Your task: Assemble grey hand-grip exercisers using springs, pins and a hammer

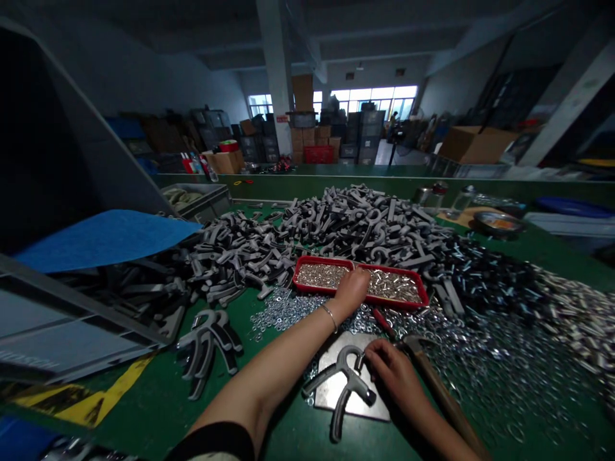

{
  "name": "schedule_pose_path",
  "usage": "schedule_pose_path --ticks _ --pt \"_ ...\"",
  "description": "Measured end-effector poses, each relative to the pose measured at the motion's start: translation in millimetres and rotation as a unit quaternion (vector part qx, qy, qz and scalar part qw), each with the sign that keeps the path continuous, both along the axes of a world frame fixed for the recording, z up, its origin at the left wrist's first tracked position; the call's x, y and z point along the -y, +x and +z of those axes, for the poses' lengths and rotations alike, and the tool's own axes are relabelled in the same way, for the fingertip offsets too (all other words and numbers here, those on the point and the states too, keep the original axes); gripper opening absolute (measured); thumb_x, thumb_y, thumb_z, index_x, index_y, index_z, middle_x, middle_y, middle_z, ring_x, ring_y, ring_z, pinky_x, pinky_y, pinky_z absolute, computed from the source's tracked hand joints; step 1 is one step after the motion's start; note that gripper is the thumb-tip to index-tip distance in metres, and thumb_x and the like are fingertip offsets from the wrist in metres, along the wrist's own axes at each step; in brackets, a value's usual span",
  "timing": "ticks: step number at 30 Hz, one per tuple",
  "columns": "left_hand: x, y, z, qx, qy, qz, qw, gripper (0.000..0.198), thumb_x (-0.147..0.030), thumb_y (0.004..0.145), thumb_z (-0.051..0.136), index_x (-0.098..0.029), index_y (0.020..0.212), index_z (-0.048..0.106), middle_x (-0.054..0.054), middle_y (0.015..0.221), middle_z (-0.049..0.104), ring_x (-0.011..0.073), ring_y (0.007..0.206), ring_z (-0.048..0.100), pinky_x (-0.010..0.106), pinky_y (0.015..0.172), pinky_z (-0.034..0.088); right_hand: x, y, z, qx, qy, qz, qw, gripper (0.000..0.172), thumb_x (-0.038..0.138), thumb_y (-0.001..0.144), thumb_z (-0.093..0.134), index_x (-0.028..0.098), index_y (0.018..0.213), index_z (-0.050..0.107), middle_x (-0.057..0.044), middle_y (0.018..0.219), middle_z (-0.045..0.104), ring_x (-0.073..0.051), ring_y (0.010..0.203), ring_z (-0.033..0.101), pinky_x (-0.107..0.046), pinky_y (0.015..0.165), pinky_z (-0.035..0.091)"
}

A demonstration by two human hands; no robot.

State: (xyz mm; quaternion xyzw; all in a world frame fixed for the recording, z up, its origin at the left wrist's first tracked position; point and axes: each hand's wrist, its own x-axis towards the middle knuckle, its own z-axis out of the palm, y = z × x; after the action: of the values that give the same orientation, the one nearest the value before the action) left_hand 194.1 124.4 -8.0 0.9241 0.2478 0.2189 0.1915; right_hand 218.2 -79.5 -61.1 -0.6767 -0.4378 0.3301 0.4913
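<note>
Our right hand [390, 374] clamps its fingers on the stiff, heavy-looking grey casting [353, 384] at its top, a firm hold; our left hand [353, 288] dips into the red tray [327, 261], its fingers hidden from us.

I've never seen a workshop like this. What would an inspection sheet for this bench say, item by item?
Surface: green workbench, with a yellow-and-black stripe near its edge.
Job's things: forked grey part lying on a steel plate; red tray holding small silver fasteners.
Clutter: large heap of similar forked parts; loose steel washers; wooden-handled hammer beside the plate.
Grips: left hand reaches into the tray among the fasteners; right hand touches the forked part.
Cables: nothing seen.
Surroundings: blue sheet, grey bin, stacked cardboard boxes, bright windows.
</note>
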Motion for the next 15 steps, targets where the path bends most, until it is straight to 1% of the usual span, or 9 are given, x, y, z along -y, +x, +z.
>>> schedule_pose_path --ticks 2,4,7,9,11,13,15 --pt "4 -4 1.2 0.033 -0.029 -0.003 0.999 0.023 -0.006 0.093 0.047 -0.016 0.100 0.066 0.011 0.110 0.065 0.0223 0.106 0.061 0.035 0.095 0.047 0 -1 -3.1 0.005 0.003 -0.011 1.000 0.022 0.042 0.092 0.054 0.022 0.083 0.058 0.002 0.070 0.058 -0.016 0.056 0.056 -0.026 0.054 0.045" --pt "13 -20 0.6 0.065 -0.064 -0.005 0.996 0.019 -0.009 0.093 0.050 -0.017 0.102 0.065 0.009 0.110 0.064 0.0203 0.107 0.060 0.032 0.096 0.046 0 -2 -5.8 0.008 0.003 -0.019 1.000 0.023 0.042 0.093 0.052 0.022 0.084 0.057 0.002 0.070 0.057 -0.016 0.055 0.055 -0.026 0.052 0.044" --pt "33 -64 -5.2 0.099 -0.126 0.007 0.987 0.011 -0.017 0.092 0.056 -0.018 0.100 0.063 0.005 0.100 0.067 0.0177 0.095 0.063 0.028 0.086 0.049 -3 0 -8.1 0.017 0.002 -0.025 1.000 0.023 0.041 0.094 0.050 0.021 0.085 0.058 0.002 0.072 0.059 -0.015 0.055 0.055 -0.025 0.051 0.044" --pt "49 -99 -11.0 0.107 -0.163 0.024 0.980 0.008 -0.022 0.092 0.057 -0.018 0.095 0.063 0.003 0.091 0.068 0.0171 0.084 0.065 0.027 0.077 0.051 -6 1 -8.2 0.032 0.003 -0.029 0.999 0.023 0.040 0.094 0.051 0.021 0.084 0.058 0.000 0.075 0.061 -0.017 0.062 0.058 -0.026 0.055 0.045" --pt "64 -131 -16.0 0.104 -0.220 0.051 0.969 0.011 -0.027 0.091 0.058 -0.018 0.087 0.064 0.002 0.083 0.067 0.0170 0.075 0.064 0.026 0.069 0.049 -9 2 -6.6 0.053 0.004 -0.030 0.998 0.023 0.039 0.093 0.052 0.021 0.082 0.059 -0.001 0.077 0.062 -0.019 0.070 0.059 -0.027 0.062 0.047" --pt "75 -154 -19.1 0.098 -0.279 0.082 0.952 0.015 -0.030 0.090 0.058 -0.018 0.082 0.063 0.001 0.078 0.066 0.0172 0.071 0.062 0.026 0.066 0.047 -12 3 -3.4 0.075 0.002 -0.028 0.997 0.023 0.039 0.094 0.051 0.021 0.081 0.058 -0.002 0.077 0.063 -0.020 0.074 0.060 -0.028 0.066 0.047" --pt "84 -166 -20.6 0.091 -0.310 0.102 0.941 0.017 -0.030 0.090 0.057 -0.019 0.079 0.062 0.001 0.077 0.066 0.0174 0.073 0.061 0.027 0.068 0.045 -14 2 1.1 0.102 -0.001 -0.021 0.995 0.024 0.038 0.095 0.048 0.021 0.081 0.057 -0.002 0.077 0.063 -0.020 0.074 0.060 -0.028 0.066 0.048"
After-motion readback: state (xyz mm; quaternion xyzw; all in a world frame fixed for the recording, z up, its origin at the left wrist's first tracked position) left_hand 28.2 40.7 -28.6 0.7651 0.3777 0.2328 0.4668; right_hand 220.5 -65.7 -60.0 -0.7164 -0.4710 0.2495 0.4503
